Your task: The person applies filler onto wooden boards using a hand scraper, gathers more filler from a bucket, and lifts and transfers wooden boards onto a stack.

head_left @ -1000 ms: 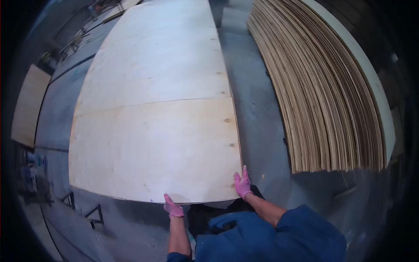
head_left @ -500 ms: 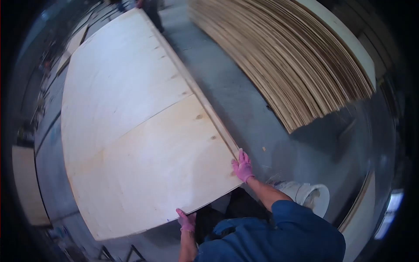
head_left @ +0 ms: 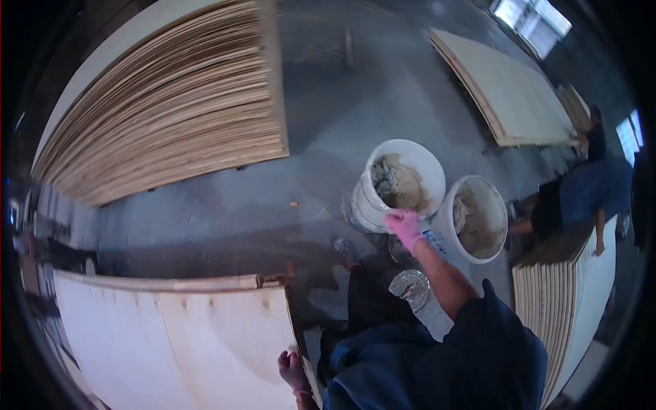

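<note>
My left hand [head_left: 292, 372], in a pink glove, is over the near right edge of a pale plywood sheet [head_left: 205, 335], its fingers loosely bent and slightly apart. Stretched forward, my pink-gloved right hand [head_left: 405, 229] is at the near rim of a white bucket [head_left: 364, 195]. Its fingers are curled together, and anything inside them is hidden. Grey-beige paste [head_left: 404, 183] lies in that bucket. Beside it, to the right, stands a second white bucket [head_left: 504, 229] with similar paste [head_left: 476, 222].
A tall stack of plywood [head_left: 205, 102] stands at upper left, another stack [head_left: 506, 89] at upper right. On the right, a co-worker [head_left: 594, 191] leans by more stacked sheets [head_left: 547, 294]. A round metallic lid-like object [head_left: 410, 290] lies near my legs.
My view has swung right, bringing the buckets to the middle. The right hand has left the sheet's corner and reached the bucket; the left remains at the sheet's edge.
</note>
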{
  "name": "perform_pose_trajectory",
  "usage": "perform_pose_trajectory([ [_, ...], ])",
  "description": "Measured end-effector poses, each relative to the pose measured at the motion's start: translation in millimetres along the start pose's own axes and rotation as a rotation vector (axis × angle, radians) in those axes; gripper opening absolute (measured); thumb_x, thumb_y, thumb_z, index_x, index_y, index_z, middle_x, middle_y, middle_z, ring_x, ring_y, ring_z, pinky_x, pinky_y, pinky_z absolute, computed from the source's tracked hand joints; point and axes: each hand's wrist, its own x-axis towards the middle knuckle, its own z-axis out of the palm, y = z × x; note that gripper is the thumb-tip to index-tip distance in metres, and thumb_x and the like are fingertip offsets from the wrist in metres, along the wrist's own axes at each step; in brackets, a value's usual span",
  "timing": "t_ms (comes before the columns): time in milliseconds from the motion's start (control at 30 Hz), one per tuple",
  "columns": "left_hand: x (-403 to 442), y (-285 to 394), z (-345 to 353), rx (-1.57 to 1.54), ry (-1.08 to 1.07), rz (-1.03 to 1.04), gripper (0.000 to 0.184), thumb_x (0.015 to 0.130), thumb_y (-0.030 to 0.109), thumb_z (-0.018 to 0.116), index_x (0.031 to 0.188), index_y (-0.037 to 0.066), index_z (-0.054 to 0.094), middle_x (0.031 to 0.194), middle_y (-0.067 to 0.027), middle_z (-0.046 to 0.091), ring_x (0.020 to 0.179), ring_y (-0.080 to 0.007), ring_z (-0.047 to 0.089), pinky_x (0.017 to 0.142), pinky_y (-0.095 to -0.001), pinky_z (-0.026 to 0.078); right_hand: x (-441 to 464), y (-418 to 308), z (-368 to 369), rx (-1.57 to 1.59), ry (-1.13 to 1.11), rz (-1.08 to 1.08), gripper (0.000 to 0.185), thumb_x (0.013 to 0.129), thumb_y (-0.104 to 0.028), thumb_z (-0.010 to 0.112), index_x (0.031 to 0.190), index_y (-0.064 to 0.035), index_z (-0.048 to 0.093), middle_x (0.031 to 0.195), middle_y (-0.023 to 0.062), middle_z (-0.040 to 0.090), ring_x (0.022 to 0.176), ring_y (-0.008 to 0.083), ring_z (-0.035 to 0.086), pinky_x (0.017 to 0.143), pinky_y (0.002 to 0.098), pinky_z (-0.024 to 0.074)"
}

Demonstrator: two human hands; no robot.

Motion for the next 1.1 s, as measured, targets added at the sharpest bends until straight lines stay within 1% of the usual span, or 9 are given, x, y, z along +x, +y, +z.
perform_pose_trajectory([
  [133, 35, 90, 110, 0.321, -0.239, 0.105, 0.040, 0.093, 0.007, 0.062, 0.129, -0.004, 0.050, 0.097, -0.0069, 0.064, 0.080, -0.0109, 0.058, 0.069, -0.0245, 0.050, 82, 37, -49, 0.373, 0.100, 0.361, 0.021, 0.089, -0.019, 0.070, 0.101, -0.0011, 0.069, 0.081, 0.0060, 0.069, 0.061, 0.0135, 0.062, 0.061, 0.0263, 0.0535],
  [267, 92, 97, 251, 0.205, -0.490, 0.140, 0.048, 0.092, 0.011, 0.066, 0.135, 0.000, 0.047, 0.086, -0.0014, 0.062, 0.072, -0.0079, 0.056, 0.065, -0.0230, 0.049, 199, 45, -33, 0.352, 0.078, 0.466, 0.023, 0.090, -0.022, 0.068, 0.104, -0.0033, 0.068, 0.086, 0.0088, 0.069, 0.075, 0.0156, 0.066, 0.065, 0.0288, 0.0553],
  [333, 88, 154, 342, 0.499, -0.610, 0.140, 0.053, 0.093, 0.013, 0.067, 0.138, 0.001, 0.043, 0.081, -0.0004, 0.059, 0.070, -0.0082, 0.055, 0.064, -0.0230, 0.049, 243, 63, -17, 0.369, 0.085, 0.505, 0.027, 0.089, -0.025, 0.071, 0.104, -0.0029, 0.067, 0.089, 0.0088, 0.068, 0.081, 0.0151, 0.067, 0.065, 0.0297, 0.0551],
  [467, 102, 158, 461, 0.358, -0.789, -0.232, 0.059, 0.095, 0.019, 0.066, 0.145, 0.008, 0.036, 0.092, -0.0065, 0.062, 0.076, -0.0138, 0.064, 0.066, -0.0270, 0.055, 234, 41, -9, -0.483, 0.171, 0.341, 0.042, 0.085, -0.029, 0.073, 0.113, 0.0013, 0.066, 0.100, 0.0087, 0.069, 0.087, 0.0191, 0.066, 0.077, 0.0338, 0.0555],
  [667, 82, 182, 538, 0.655, -0.876, -0.324, 0.036, 0.097, 0.020, 0.061, 0.125, 0.005, 0.042, 0.084, -0.0073, 0.063, 0.062, -0.0132, 0.061, 0.048, -0.0259, 0.048, 185, 91, -10, 0.900, 0.706, 0.950, 0.023, 0.093, -0.023, 0.064, 0.106, -0.0047, 0.066, 0.094, 0.0083, 0.067, 0.082, 0.0225, 0.065, 0.072, 0.0380, 0.0574],
  [767, 89, 146, 533, 0.537, -0.873, -0.420, 0.030, 0.098, 0.021, 0.060, 0.116, 0.006, 0.040, 0.080, -0.0060, 0.060, 0.058, -0.0131, 0.057, 0.047, -0.0267, 0.046, 202, 138, -4, 0.986, 0.689, 1.020, 0.013, 0.095, -0.019, 0.060, 0.103, -0.0093, 0.065, 0.091, 0.0070, 0.065, 0.074, 0.0192, 0.063, 0.062, 0.0372, 0.0573],
  [967, 88, 146, 540, 0.573, -0.893, -0.398, 0.032, 0.098, 0.021, 0.057, 0.116, 0.004, 0.036, 0.076, -0.0062, 0.062, 0.059, -0.0154, 0.061, 0.053, -0.0315, 0.050, 176, 18, -53, 0.076, 0.141, 0.597, 0.018, 0.093, -0.022, 0.062, 0.103, -0.0091, 0.068, 0.090, 0.0096, 0.069, 0.079, 0.0288, 0.068, 0.074, 0.0408, 0.0559],
  [1067, 84, 153, 535, 0.551, -0.894, -0.414, 0.029, 0.100, 0.018, 0.056, 0.118, 0.007, 0.037, 0.078, -0.0044, 0.058, 0.059, -0.0133, 0.056, 0.050, -0.0276, 0.046, 198, 101, -43, -0.650, 0.093, -0.177, 0.024, 0.091, -0.023, 0.061, 0.105, -0.0057, 0.069, 0.089, 0.0132, 0.071, 0.083, 0.0332, 0.068, 0.072, 0.0398, 0.0549],
  [1100, 88, 151, 538, 0.548, -0.884, -0.406, 0.028, 0.100, 0.018, 0.056, 0.119, 0.008, 0.037, 0.080, -0.0034, 0.056, 0.059, -0.0119, 0.054, 0.048, -0.0253, 0.044, 208, 116, -32, -0.661, 0.097, -0.133, 0.025, 0.091, -0.024, 0.061, 0.107, -0.0068, 0.069, 0.091, 0.0143, 0.071, 0.085, 0.0345, 0.068, 0.074, 0.0408, 0.0543],
])
